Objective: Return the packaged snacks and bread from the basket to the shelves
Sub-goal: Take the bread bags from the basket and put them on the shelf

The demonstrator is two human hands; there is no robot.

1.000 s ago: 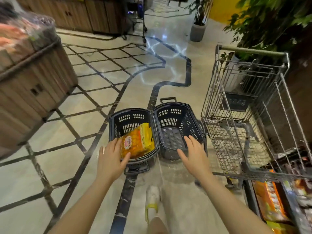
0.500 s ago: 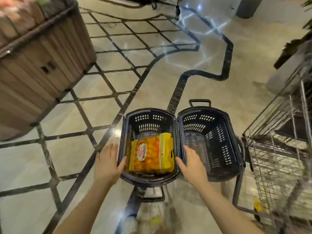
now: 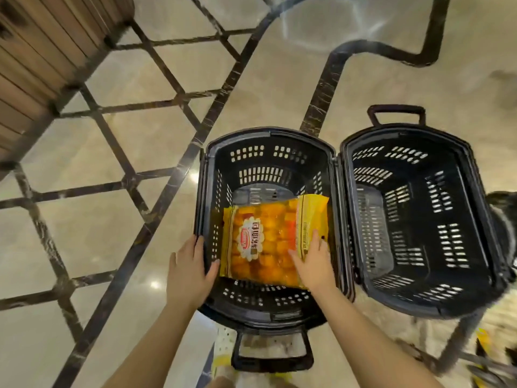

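The right hand (image 3: 313, 264) is covering the near right corner of the yellow snack bag (image 3: 268, 239), so whether its fingers are curling under the edge cannot be told. The wooden counter (image 3: 42, 54) is running off the top-left edge, and both forearms are running off the bottom. At the right edge, the metal cart frame (image 3: 492, 359) and the floor beside the right-hand basket (image 3: 419, 219) are smearing into motion blur.
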